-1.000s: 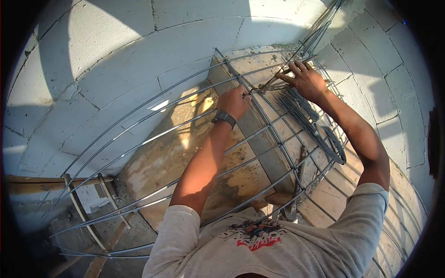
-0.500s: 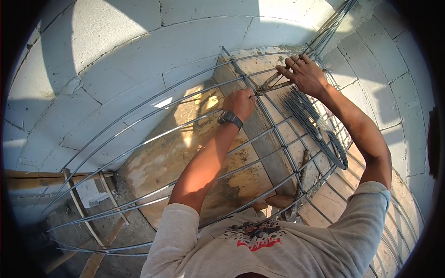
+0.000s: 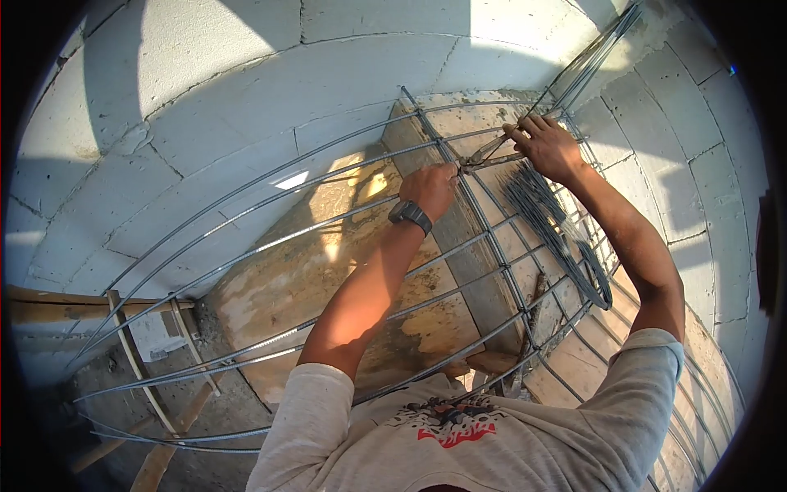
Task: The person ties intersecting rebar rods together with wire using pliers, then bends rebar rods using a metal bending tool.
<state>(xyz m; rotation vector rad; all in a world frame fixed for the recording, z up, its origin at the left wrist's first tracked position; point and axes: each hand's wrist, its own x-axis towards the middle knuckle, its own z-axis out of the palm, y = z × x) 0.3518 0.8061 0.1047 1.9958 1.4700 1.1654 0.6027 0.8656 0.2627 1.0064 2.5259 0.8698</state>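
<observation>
My right hand (image 3: pixel 549 149) grips the handles of a pair of pincers (image 3: pixel 485 153), whose jaws sit at a crossing in the steel rebar grid (image 3: pixel 494 239). Right beside those jaws is my left hand (image 3: pixel 429 189), its fingers closed at the same crossing. Whatever they pinch is too small and hidden to make out. A bundle of thin tie wire (image 3: pixel 551 223) rests on the grid, below my right hand.
Pale block walls (image 3: pixel 246 115) stand behind and to the right. Under the bars lie wooden boards (image 3: pixel 352 279) with a raised edge. Long bars stretch left over wooden sticks (image 3: pixel 131 353). Upright bars (image 3: pixel 592 57) rise in the far corner.
The pincers' handles have come closer together, and my right fingers have curled in around them. My left hand stays at the crossing. The whole view has shifted slightly.
</observation>
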